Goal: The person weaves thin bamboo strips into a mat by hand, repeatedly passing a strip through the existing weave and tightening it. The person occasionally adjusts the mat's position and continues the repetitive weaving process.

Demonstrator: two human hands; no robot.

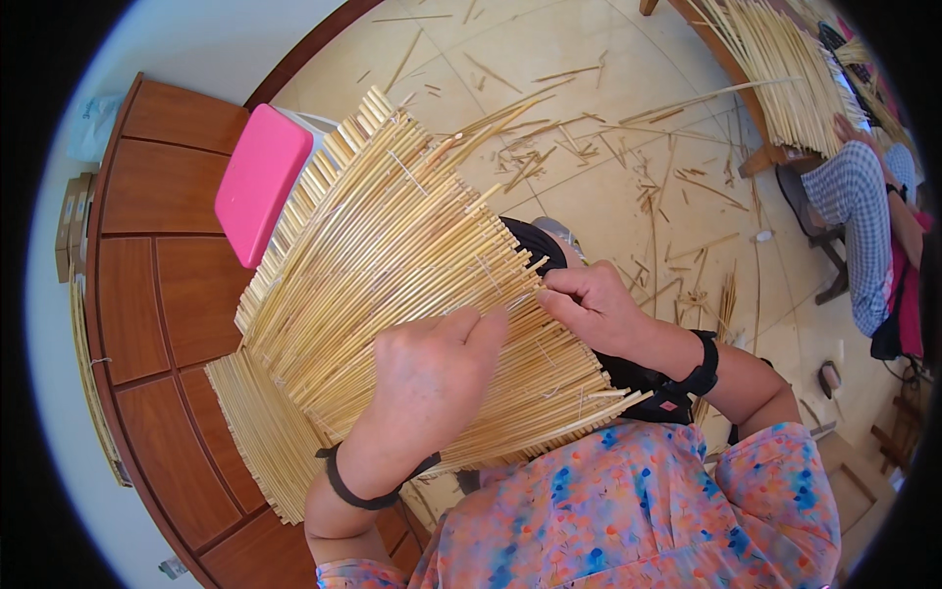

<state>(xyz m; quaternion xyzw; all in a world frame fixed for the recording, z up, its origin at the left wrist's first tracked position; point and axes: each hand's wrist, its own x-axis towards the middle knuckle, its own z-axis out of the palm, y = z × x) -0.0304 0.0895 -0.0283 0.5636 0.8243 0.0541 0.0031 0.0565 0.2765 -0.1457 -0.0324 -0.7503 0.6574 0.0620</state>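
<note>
A mat of straw-coloured reed stalks [392, 255], bound side by side with pale thread, lies over my lap and slopes away to the left. My left hand [432, 373] is closed above the middle of the mat, with thumb and forefinger drawn together. Whatever it may hold is too fine to make out. At the mat's right edge, by the uneven stalk ends, my right hand [594, 304] is pinched closed. Its fingertips touch the stalk ends, but I cannot make out what lies between them. Dark bands circle both my wrists.
A pink-topped stool [263, 182] stands behind the mat, beside a brown wooden cabinet [182, 304]. Cut stalk bits [530, 162] litter the tiled floor [589, 59]. At the far right, another person in checked trousers [849, 196] sits by a bench holding more reeds [785, 88].
</note>
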